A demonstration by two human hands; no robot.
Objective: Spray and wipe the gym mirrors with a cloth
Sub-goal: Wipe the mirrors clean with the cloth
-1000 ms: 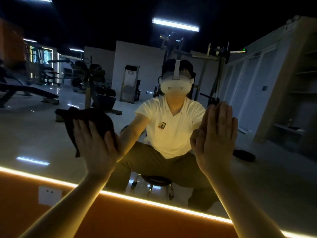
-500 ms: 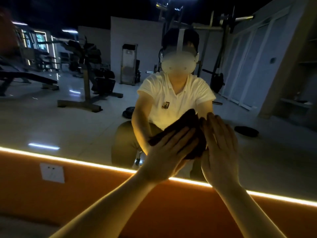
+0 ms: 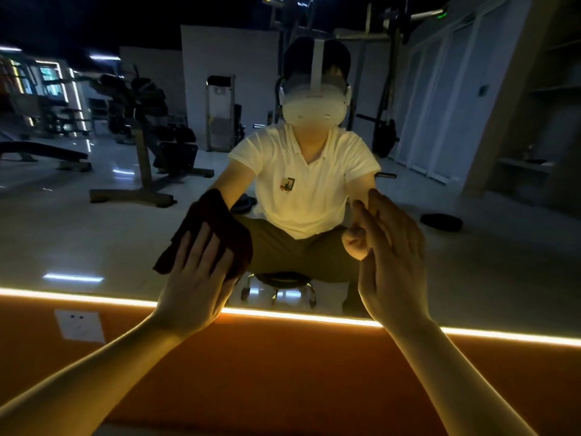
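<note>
**Cloth (image 3: 210, 215) at work on the mirror (image 3: 78, 234)**

The dark, bunched cloth lies low on the mirror, just above the lit strip (image 3: 471, 335), pressed flat by the left hand (image 3: 195, 278), fingers straight. The right hand (image 3: 393, 262) rests flat against the mirror, fingers extended, holding nothing. Wiping seems under way; the next pass calls for even sideways pressure. No spray bottle shows; dim light hides any streaks.

Bare forearms (image 3: 94, 382); reflected: white short-sleeved polo shirt (image 3: 317, 196), small square chest emblem (image 3: 287, 185), olive-brown trousers (image 3: 295, 256), white headset (image 3: 314, 107), white top strap (image 3: 317, 66).
</note>
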